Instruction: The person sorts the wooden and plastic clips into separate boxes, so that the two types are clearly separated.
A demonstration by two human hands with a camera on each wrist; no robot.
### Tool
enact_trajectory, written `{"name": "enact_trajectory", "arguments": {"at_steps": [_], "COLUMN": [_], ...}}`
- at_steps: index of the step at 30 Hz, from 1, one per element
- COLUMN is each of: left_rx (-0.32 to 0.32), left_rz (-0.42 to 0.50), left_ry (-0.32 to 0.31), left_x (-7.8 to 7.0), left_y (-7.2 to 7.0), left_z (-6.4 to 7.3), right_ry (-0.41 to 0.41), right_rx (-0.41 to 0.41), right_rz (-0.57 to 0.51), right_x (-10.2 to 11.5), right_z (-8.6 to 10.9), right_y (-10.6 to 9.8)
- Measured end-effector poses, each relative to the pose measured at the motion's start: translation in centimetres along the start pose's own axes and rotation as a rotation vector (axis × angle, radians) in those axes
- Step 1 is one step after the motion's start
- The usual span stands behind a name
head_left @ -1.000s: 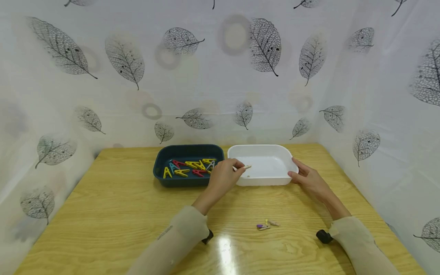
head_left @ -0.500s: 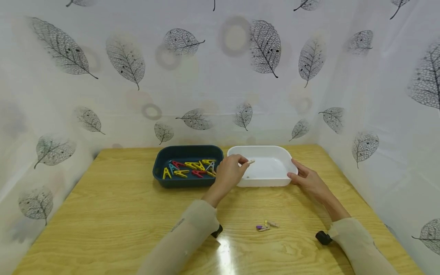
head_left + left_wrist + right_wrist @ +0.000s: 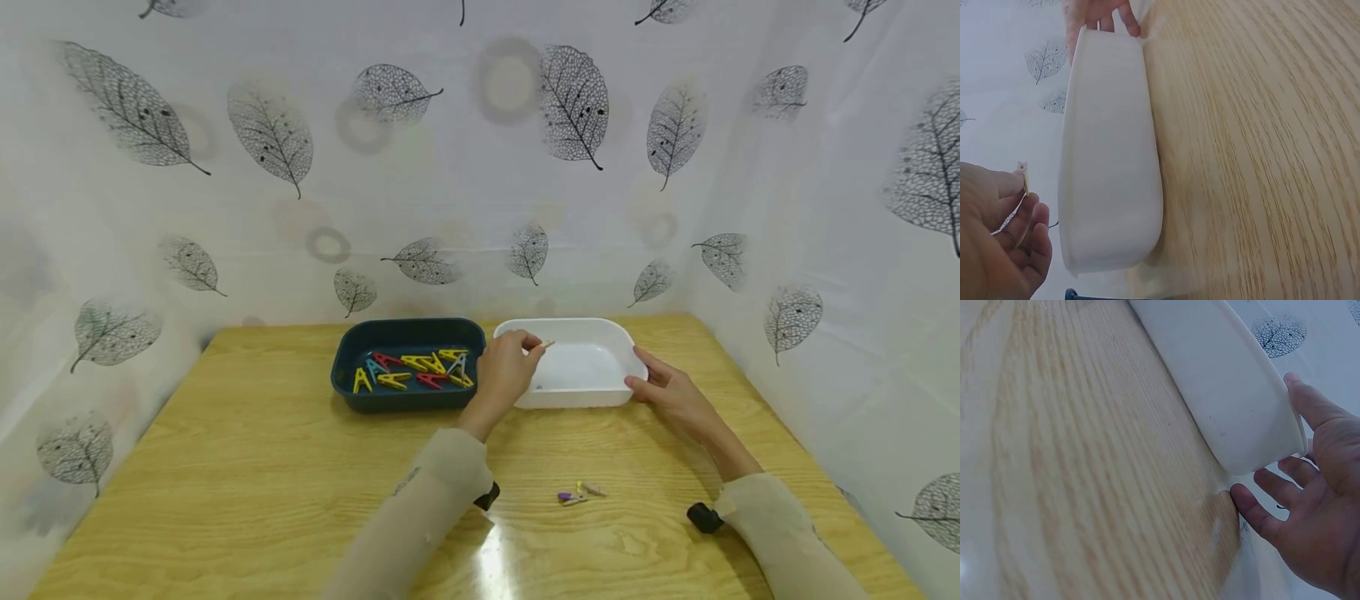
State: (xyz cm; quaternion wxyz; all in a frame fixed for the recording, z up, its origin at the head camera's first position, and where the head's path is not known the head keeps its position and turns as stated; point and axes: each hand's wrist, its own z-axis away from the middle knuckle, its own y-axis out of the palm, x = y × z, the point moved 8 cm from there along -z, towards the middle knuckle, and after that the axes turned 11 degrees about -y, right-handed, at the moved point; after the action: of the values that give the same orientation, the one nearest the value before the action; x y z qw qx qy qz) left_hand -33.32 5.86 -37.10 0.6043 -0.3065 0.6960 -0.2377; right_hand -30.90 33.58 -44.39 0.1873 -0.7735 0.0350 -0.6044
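Observation:
Between thumb and forefinger my left hand (image 3: 506, 371) pinches a small clothespin (image 3: 549, 344), held over the left part of the white tray (image 3: 577, 398). In the left wrist view this clothespin (image 3: 1024, 179) shows pale with a yellow bit. My right hand (image 3: 675, 398) holds the tray's right end, thumb and fingers set about the corner; the right wrist view shows the fingers (image 3: 1266, 515) against the end wall. A tiny dark speck lies inside the tray near its front wall. Part of the tray's left side is hidden behind my left hand.
Left of the white tray stands a dark blue tray (image 3: 405, 402) with several yellow, red, blue and grey plastic clothespins (image 3: 393, 381). A few small clothespins, one purple (image 3: 566, 497), lie on the wooden table (image 3: 262, 467) in front. A leaf-print curtain (image 3: 435, 183) hangs behind.
My left hand has moved slightly right and further in over the white tray, carrying the small clothespin. My right hand stays on the tray's right end.

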Motion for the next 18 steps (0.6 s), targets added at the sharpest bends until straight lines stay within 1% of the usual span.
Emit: {"name": "enact_trajectory", "arguments": {"at_steps": [4,11,18], "left_rx": [-0.015,-0.035,-0.038], "left_rz": [0.011,0.027,0.019], "left_ry": [-0.016,-0.038,-0.027], "left_x": [0.12,0.34,0.58], "left_y": [0.35,0.60,0.82], "left_z": [-0.27,-0.41,-0.52], "right_ry": [0.004,0.012,0.008], "right_rx": [-0.001,0.000,-0.001], "right_rz": [0.035,0.046,0.037], "right_x": [-0.02,-0.10,-0.05], "right_z": [-0.02,-0.06,-0.07], "right_y": [-0.10,-0.14,-0.18]}}
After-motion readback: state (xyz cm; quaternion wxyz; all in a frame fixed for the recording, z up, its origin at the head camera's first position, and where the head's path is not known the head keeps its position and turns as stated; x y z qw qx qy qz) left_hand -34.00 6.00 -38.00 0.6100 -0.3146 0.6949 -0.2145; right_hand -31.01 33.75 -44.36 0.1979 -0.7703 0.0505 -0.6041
